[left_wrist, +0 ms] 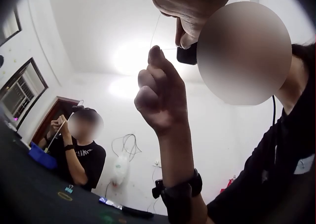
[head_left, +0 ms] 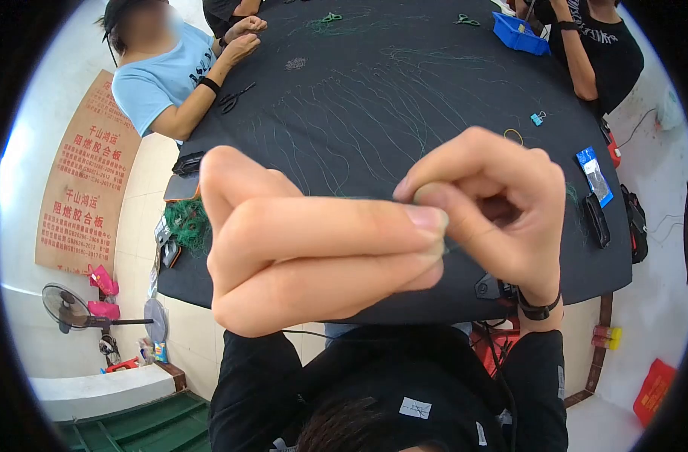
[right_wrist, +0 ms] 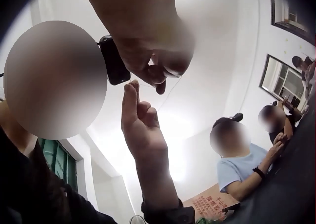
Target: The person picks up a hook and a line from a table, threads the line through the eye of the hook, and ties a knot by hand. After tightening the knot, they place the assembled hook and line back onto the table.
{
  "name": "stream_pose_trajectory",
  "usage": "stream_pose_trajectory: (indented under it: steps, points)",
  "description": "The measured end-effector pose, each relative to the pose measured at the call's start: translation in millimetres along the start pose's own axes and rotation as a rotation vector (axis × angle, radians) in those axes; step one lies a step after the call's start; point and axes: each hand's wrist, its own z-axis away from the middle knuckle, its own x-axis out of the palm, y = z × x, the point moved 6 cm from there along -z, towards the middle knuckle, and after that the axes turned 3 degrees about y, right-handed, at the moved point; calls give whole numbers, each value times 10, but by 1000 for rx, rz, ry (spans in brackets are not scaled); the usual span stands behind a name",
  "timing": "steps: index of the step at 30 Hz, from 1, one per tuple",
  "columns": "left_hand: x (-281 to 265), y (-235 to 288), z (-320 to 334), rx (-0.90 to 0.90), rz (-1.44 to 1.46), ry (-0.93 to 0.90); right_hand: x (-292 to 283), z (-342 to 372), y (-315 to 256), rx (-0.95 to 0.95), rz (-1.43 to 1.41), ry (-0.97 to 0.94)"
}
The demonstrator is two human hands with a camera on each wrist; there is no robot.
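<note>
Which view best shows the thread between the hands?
Left wrist: the thread shows as a fine line against a pale background. Right wrist shows it fainter; in the head view, it is hard to discern.

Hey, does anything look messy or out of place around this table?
Perhaps the green tangle by the left edge of the table: it is bunched up, while the thin strands lie spread across the middle.

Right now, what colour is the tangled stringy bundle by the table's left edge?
Green; the bundle shows best in the head view.
</note>
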Motion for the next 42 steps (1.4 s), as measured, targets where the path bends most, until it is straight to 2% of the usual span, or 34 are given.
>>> stream_pose_trajectory:
  steps: [4, 6, 11, 16, 21, 24, 25, 30, 34, 38, 42]
  points:
    - [9, -12, 6, -13, -88, 61, 86, 43, -95, -55, 32, -72]
    - [15, -13, -10, -9, -94, 57, 90, 51, -172, -152, 45, -103]
    - [55, -24, 5, -21, -85, 78, 55, 122, -338, -285, 39, -31]
    - [102, -44, 20, 96, -10, -65, -110, 145, -389, -395, 51, 24]
    - [178, -29, 25, 176, 111, -122, -286, 87, -311, -146, 173, 147]
    - [183, -32, 67, 164, 128, -84, -248, 23, -158, -43, 197, 141]
    - [157, -44, 71, 156, 125, -92, -204, 0, -104, -4, 174, 86]
    - [83, -50, 12, 115, 86, -50, -21, 2, -41, -31, 106, -69]
    - [65, -56, 10, 110, 35, -48, -4, 52, -159, -186, 111, -147]
    - [87, -48, 28, 80, 21, -30, -10, 126, -313, -315, 73, -161]
    - [120, -57, 26, 103, 72, -99, -164, 124, -404, -356, 33, -107]
